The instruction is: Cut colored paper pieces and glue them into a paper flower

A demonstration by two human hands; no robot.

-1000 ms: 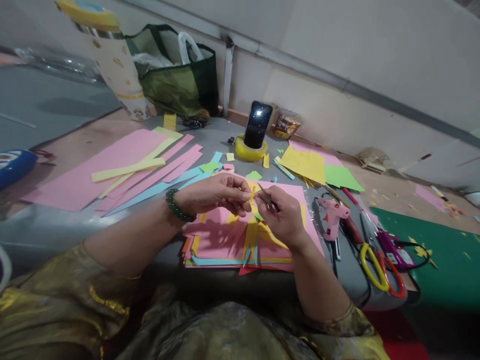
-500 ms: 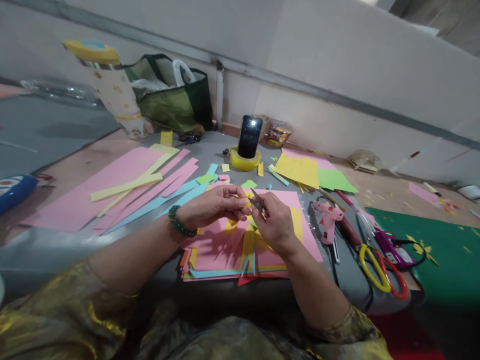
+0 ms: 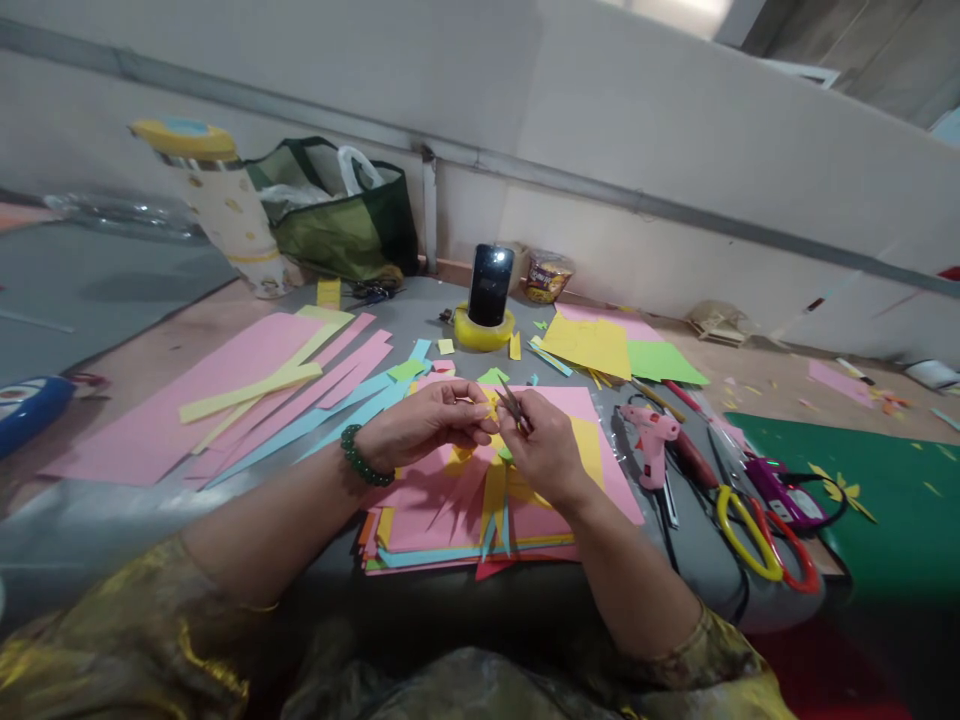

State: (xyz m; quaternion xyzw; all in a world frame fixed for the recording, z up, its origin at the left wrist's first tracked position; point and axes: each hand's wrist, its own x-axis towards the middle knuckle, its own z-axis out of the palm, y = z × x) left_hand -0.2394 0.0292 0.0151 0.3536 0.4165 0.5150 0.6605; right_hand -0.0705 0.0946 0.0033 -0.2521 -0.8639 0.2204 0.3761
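My left hand (image 3: 435,420), with a dark green bead bracelet (image 3: 364,457) at its wrist, pinches a small piece of yellow paper (image 3: 492,402) between thumb and fingers. My right hand (image 3: 544,445) is closed round small scissors (image 3: 513,408). Their dark, narrow blades point up and to the left, beside the yellow piece; the handles are hidden in my palm. Both hands hover close together over a stack of coloured paper (image 3: 420,530) with a pink sheet on top. Cut yellow strips (image 3: 493,500) and pink and blue points lie on that stack, partly under my hands.
Pink, yellow and blue paper strips (image 3: 247,390) lie left. A phone (image 3: 491,285) stands in a yellow tape roll (image 3: 484,330) at the back. To the right are a pink glue gun (image 3: 652,435), large scissors with yellow and red handles (image 3: 750,535), and a green mat (image 3: 900,510).
The scissor blades look narrower and slightly parted now, beside the yellow paper. Both hands stay nearly in place; the whole view has shifted a little.
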